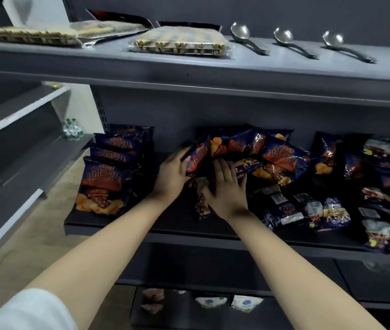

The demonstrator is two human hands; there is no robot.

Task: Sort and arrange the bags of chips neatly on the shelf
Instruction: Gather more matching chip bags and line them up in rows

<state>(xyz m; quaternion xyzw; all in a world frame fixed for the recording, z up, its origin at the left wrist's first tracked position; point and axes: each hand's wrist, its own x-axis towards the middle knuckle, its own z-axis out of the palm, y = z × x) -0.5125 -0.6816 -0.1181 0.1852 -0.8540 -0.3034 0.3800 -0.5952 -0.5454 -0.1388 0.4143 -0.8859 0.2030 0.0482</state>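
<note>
On the dark middle shelf [89, 221], the left hand [173, 172] grips a blue-and-orange chip bag [197, 156] by its left edge, fingers curled round it, the bag tilted up on its side at the left end of a loose heap of chip bags [277, 156] that lie overlapping at all angles in the shelf's centre. The right hand [228, 186] lies just beside the left, palm down, with its fingers straight and spread wide, pressing flat on the dark packets at the front of that heap; its thumb reaches toward a small brown packet [201, 201] lying between the two wrists. At the shelf's left end, apart from the heap, a row of chip bags [110, 170] of the same print stands upright, one behind another, faces forward. To the right of the heap lie mixed snack packets [379, 186] in purple, white and yellow, some face down with labels showing. On the top shelf [189, 67] rest clear wafer roll packs [179, 42] and three metal ladles [284, 38] side by side, bowls toward the back. Pale packets [246, 303] sit on a lower shelf beneath the arms, water bottles [72, 129] stand on the floor far left, and a white sleeve [29, 310] shows on the left arm
</note>
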